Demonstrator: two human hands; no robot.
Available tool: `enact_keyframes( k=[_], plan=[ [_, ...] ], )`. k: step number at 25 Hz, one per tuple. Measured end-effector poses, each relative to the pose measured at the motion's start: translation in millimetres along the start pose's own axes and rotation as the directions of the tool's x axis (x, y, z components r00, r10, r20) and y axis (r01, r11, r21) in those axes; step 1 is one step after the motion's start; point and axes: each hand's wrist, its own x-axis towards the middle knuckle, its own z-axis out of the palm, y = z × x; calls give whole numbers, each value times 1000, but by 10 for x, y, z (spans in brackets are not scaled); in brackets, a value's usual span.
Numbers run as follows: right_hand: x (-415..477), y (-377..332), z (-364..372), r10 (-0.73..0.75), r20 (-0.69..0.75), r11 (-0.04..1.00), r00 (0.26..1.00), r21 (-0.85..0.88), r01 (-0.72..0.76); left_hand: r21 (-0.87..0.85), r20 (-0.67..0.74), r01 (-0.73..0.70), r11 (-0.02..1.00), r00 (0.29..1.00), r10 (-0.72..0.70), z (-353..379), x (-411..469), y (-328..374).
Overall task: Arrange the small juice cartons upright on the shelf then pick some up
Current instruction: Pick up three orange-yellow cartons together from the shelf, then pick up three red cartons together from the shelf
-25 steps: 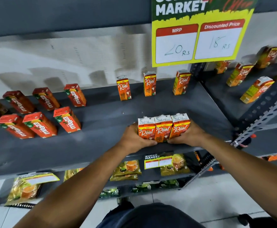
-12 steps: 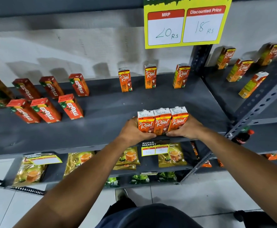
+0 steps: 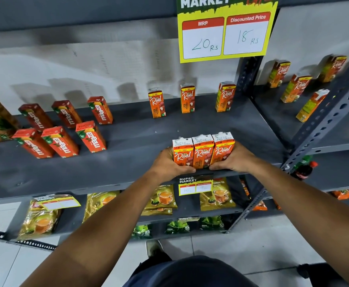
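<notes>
Three orange Real juice cartons (image 3: 203,151) stand upright, pressed side by side, at the front edge of the dark grey shelf (image 3: 140,133). My left hand (image 3: 166,165) clasps the left carton of the row. My right hand (image 3: 234,159) clasps the right carton, so both hands squeeze the row between them. Three more Real cartons (image 3: 187,98) stand spaced apart along the back of the same shelf.
Several red Maaza cartons (image 3: 90,136) stand in two rows on the shelf's left part. A yellow price sign (image 3: 224,36) hangs above. A perforated upright post (image 3: 322,129) separates a right-hand shelf with more cartons (image 3: 295,88). Tea packets (image 3: 162,198) fill the lower shelf.
The hands stay clamped on the three cartons at the shelf's front edge. The camera view has shifted slightly; the row appears unmoved on the shelf.
</notes>
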Motion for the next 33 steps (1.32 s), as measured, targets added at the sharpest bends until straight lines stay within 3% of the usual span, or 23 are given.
enact_keyframes(
  k=[7, 9, 12, 13, 15, 16, 18, 21, 23, 26, 29, 31, 33],
  plan=[
    [-154, 25, -52, -60, -13, 995, 998, -83, 59, -69, 89, -70, 995, 993, 76, -106, -23, -28],
    [-330, 112, -67, -43, -163, 994, 986, -104, 26, -119, 57, -101, 988, 992, 108, -212, -111, -75],
    [-728, 283, 104, -173, -456, 980, 873, -169, 106, -2, -117, -189, 982, 975, 188, -488, -432, -360],
    [-849, 297, 212, -204, -425, 970, 882, -210, 123, 34, -192, -221, 975, 956, 224, -614, -578, -523],
    [-972, 213, 524, -281, -147, 936, 948, -260, 237, 105, -345, -233, 967, 903, 256, -938, -920, -866],
    [-979, 151, 716, -351, 3, 906, 936, -253, 341, 129, -412, -210, 969, 878, 245, -1106, -1105, -990],
    [-902, -133, 1110, -475, 171, 850, 863, -166, 500, 128, -543, -153, 980, 816, 199, -1441, -1402, -1155],
    [-615, -824, 1599, -602, 174, 793, 780, 11, 610, 75, -770, -70, 995, 630, 102, -1979, -1575, -1334],
    [-391, -1297, 1822, -610, 78, 791, 789, 117, 600, -50, -837, -75, 996, 548, -1, -2411, -1523, -1455],
    [30, -1868, 1958, -459, 11, 876, 889, 173, 450, -196, -774, -56, 979, 622, -119, -3028, -1285, -1663],
    [565, -2239, 2073, -285, 40, 952, 958, 128, 278, -255, -610, -39, 966, 781, -130, -3463, -867, -1781],
    [876, -2401, 2120, -210, 78, 976, 975, 72, 205, -227, -466, -30, 973, 881, -82, -3663, -578, -1785],
    [1031, -2463, 2156, -150, 164, 988, 975, -16, 155, -120, -375, -7, 993, 926, -39, -3736, -370, -1795]
  ],
)
